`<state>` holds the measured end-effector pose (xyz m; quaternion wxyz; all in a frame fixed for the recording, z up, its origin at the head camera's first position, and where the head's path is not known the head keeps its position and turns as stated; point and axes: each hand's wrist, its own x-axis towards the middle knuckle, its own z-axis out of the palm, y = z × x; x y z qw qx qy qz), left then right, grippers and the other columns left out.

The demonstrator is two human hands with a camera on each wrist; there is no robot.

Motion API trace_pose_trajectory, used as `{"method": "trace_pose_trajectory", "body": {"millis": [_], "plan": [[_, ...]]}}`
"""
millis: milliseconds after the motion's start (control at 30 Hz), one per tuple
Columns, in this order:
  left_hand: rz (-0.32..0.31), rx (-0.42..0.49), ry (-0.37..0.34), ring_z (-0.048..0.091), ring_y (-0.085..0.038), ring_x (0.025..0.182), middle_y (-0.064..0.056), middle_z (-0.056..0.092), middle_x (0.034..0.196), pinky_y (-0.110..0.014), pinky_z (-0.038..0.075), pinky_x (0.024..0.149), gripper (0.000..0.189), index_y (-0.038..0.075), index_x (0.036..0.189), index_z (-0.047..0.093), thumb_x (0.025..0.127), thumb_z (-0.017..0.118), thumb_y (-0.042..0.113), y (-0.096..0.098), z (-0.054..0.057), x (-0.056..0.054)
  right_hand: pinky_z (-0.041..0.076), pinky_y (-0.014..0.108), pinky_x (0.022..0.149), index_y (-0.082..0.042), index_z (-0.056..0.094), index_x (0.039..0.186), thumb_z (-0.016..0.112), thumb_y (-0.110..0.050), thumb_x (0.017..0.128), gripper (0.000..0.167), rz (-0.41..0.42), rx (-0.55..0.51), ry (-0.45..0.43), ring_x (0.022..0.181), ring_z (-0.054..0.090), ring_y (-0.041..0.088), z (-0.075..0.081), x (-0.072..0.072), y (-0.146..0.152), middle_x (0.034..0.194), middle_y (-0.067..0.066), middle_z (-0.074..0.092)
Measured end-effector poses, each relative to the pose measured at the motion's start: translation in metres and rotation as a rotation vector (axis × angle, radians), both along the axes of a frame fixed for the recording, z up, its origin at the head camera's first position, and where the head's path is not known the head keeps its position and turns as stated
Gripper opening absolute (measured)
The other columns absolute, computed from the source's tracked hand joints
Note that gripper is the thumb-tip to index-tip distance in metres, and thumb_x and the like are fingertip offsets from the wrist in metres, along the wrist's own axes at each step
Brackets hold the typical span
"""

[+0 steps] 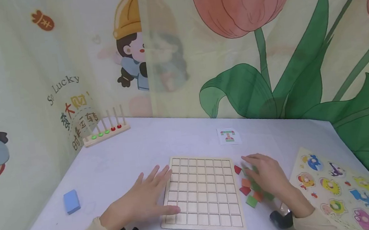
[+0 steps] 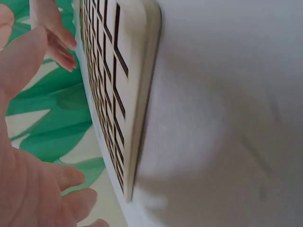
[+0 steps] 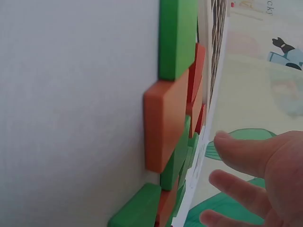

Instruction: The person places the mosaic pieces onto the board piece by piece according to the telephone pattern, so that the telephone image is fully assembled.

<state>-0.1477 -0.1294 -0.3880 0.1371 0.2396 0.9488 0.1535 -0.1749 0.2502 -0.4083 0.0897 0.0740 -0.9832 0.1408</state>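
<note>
A square wooden grid board (image 1: 204, 194) lies on the table, its cells bare. My left hand (image 1: 146, 199) is spread over the board's left edge, fingers apart and holding nothing; in the left wrist view the palm stands beside the board (image 2: 142, 71). To the board's right lies a loose group of small coloured pieces: green (image 1: 251, 201), orange (image 1: 245, 182) and red (image 1: 245, 190). Above that group hovers my right hand (image 1: 268, 173), fingers extended, partly hiding some pieces. In the right wrist view its thumb and fingers are apart from the orange block (image 3: 165, 123).
A small card (image 1: 229, 136) with a T-shaped block pattern lies behind the board. At the right is a sheet of cartoon animal pictures (image 1: 336, 188). A blue block (image 1: 71, 202) sits at the left, and a peg rack with coloured rings (image 1: 107, 135) stands at the back left.
</note>
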Motion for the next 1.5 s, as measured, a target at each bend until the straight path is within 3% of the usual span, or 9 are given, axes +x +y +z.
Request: {"method": "trace_pose_trajectory", "body": {"millis": [267, 600, 1100, 1500], "plan": [[-0.033, -0.015, -0.05, 0.007, -0.031, 0.163, -0.004, 0.014, 0.174, -0.07, 0.01, 0.123, 0.119, 0.013, 0.165, 0.021, 0.078, 0.059, 0.086, 0.006, 0.002, 0.019, 0.055, 0.055, 0.098, -0.011, 0.074, 0.127, 0.082, -0.014, 0.086, 0.041, -0.008, -0.031, -0.133, 0.12, 0.064, 0.039, -0.003, -0.003, 0.005, 0.127, 0.015, 0.071], [-0.05, -0.049, -0.064, 0.007, -0.034, 0.162, -0.009, 0.013, 0.174, -0.078, 0.012, 0.117, 0.127, 0.008, 0.164, 0.019, 0.075, 0.06, 0.088, 0.008, -0.004, 0.032, 0.058, 0.05, 0.092, -0.011, 0.076, 0.123, 0.084, -0.014, 0.084, 0.039, -0.002, -0.001, -0.16, 0.111, 0.066, 0.034, -0.005, -0.003, 0.003, 0.12, 0.013, 0.072], [-0.053, -0.1, -0.002, 0.014, -0.033, 0.161, -0.011, 0.018, 0.173, -0.079, 0.015, 0.115, 0.125, 0.003, 0.162, 0.024, 0.077, 0.058, 0.087, 0.009, -0.014, 0.034, 0.057, 0.035, 0.073, -0.011, 0.079, 0.117, 0.085, -0.014, 0.083, 0.035, 0.005, 0.025, -0.151, 0.09, 0.062, 0.021, 0.0, -0.006, 0.003, 0.105, 0.007, 0.072], [-0.069, -0.145, 0.066, 0.017, -0.036, 0.16, -0.014, 0.022, 0.171, -0.081, 0.011, 0.115, 0.11, 0.001, 0.16, 0.029, 0.087, 0.052, 0.08, 0.011, -0.013, 0.035, 0.053, 0.03, 0.071, -0.01, 0.08, 0.114, 0.086, -0.013, 0.082, 0.033, 0.014, 0.017, -0.133, 0.086, 0.06, 0.018, -0.002, -0.007, 0.003, 0.1, 0.005, 0.071]]}}
